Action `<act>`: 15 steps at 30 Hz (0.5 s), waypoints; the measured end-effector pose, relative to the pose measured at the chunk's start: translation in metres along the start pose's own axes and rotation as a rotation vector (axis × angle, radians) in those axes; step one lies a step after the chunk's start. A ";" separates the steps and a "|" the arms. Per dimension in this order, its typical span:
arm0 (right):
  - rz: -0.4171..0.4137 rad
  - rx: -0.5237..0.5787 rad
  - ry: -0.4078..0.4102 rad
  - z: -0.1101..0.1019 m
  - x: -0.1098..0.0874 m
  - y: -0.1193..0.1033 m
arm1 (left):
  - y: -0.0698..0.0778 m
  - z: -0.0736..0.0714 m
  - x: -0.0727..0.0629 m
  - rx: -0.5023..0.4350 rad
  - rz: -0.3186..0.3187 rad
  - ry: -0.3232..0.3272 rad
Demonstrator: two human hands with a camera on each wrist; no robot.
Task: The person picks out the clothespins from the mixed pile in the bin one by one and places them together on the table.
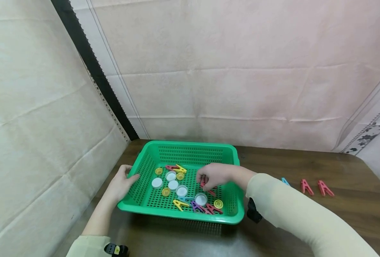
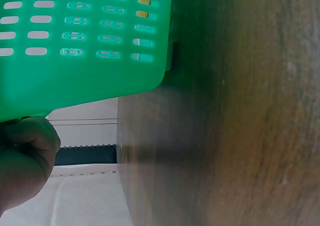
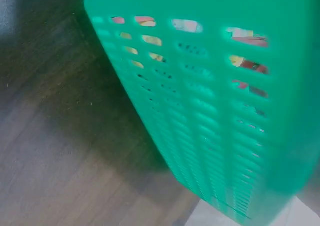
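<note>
A green plastic basket [image 1: 194, 143] stands on the table, holding clothespins and round caps. My left hand [image 1: 120, 184] grips its left rim, thumb over the edge; the left wrist view shows that hand [image 2: 30, 156] by the rim. Inside the basket, toward the right, my right hand [image 1: 214, 175] pinches a red clothespin [image 1: 211, 192] with curled fingers. Near it lie a white cap [image 1: 201, 199], a yellow cap [image 1: 218, 203], a purple clothespin [image 1: 195, 206] and a yellow clothespin [image 1: 180, 204]. The basket wall [image 3: 200, 1] hides the right fingers in the right wrist view.
Two red clothespins, one [image 1: 306, 187] beside another [image 1: 325, 188], and a partly covered blue clothespin [image 1: 285, 181] lie on the wooden table [image 1: 273, 160] right of the basket. Cloth-covered walls [image 1: 235, 82] rise behind and at the left.
</note>
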State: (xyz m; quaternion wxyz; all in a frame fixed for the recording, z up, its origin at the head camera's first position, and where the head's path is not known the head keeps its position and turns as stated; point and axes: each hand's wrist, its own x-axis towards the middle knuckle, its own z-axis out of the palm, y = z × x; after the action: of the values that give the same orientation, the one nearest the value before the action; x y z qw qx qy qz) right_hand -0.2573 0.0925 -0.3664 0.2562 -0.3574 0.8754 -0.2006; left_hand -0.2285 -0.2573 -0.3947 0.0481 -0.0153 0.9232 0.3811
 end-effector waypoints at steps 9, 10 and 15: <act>0.006 0.034 0.036 -0.014 -0.019 -0.010 | -0.001 -0.001 -0.001 0.003 -0.010 -0.008; 0.001 0.045 0.042 -0.016 -0.021 -0.011 | -0.001 -0.001 -0.001 0.002 -0.010 -0.009; -0.019 0.097 0.078 -0.027 -0.037 -0.010 | -0.001 -0.002 -0.001 -0.007 -0.007 -0.017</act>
State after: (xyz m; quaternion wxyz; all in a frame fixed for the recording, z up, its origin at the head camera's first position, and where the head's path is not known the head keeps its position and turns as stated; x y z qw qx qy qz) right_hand -0.2451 0.1174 -0.3289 0.2371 -0.3447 0.8705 -0.2591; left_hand -0.2274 -0.2589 -0.3938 0.0573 -0.0152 0.9213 0.3842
